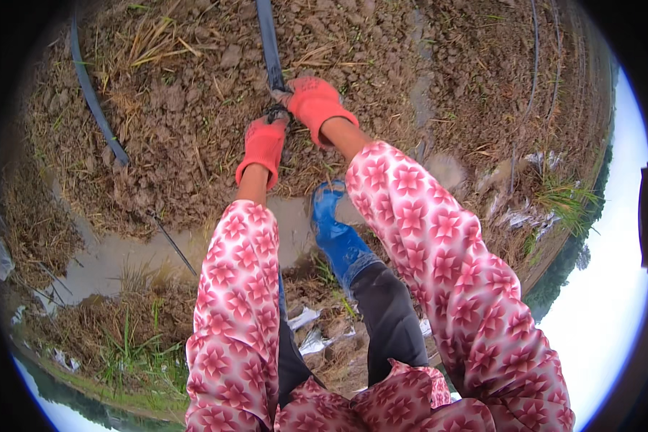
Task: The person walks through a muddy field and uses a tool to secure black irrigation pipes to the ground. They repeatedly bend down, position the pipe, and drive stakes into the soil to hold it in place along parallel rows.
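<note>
A flat black drip-irrigation hose (270, 43) runs down from the top edge to my two hands, which wear red knit work gloves with dark palms. My right hand (314, 105) grips the hose's lower end. Just below and left of it, my left hand (265, 137) is closed at the same spot, on a dark piece at the hose end; its exact shape is hidden by the fingers. Both hands are over the clumpy brown soil of a raised bed (178, 119).
Another flat hose (94, 100) lies on the left, its end on the soil. Muddy water (140, 248) fills a furrow, crossed by a thin dark rod (174, 245). A blue rubber boot (337, 232) stands in it. Torn plastic film (313, 343) lies below; thin lines (534, 59) run at right.
</note>
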`<state>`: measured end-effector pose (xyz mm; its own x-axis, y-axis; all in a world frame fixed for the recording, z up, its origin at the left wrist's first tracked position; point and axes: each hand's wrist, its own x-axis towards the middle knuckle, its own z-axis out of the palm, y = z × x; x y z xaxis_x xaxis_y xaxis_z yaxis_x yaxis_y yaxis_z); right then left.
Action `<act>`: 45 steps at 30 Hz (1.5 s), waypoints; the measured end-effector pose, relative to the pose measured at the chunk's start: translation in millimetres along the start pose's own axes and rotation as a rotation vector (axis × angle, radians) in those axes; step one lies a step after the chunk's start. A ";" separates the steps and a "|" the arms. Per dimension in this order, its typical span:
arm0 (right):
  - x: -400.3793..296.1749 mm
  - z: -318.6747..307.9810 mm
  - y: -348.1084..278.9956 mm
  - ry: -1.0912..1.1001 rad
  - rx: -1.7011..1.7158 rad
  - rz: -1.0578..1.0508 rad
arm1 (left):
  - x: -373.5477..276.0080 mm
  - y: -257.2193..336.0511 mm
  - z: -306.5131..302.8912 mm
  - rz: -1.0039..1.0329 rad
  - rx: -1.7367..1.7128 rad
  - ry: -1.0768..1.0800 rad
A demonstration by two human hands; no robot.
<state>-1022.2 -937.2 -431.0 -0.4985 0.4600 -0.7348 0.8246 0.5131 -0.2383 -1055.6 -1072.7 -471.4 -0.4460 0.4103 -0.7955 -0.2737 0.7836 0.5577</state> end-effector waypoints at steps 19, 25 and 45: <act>17.4 35.3 20.3 0.263 -0.186 -0.215 | 22.7 -3.8 16.3 -0.058 0.297 -0.017; -27.3 48.5 29.4 0.291 0.263 -0.126 | 41.2 -30.2 9.4 0.049 0.718 -0.014; -614.1 417.1 162.4 -0.277 1.157 1.436 | -11.2 21.8 11.6 -0.290 0.063 -0.014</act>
<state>-470.6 -1438.6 -283.3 0.6092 -0.1374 -0.7811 0.3309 -0.8510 0.4078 -1046.7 -1054.8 -453.1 -0.3450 0.1713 -0.9228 -0.3340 0.8965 0.2912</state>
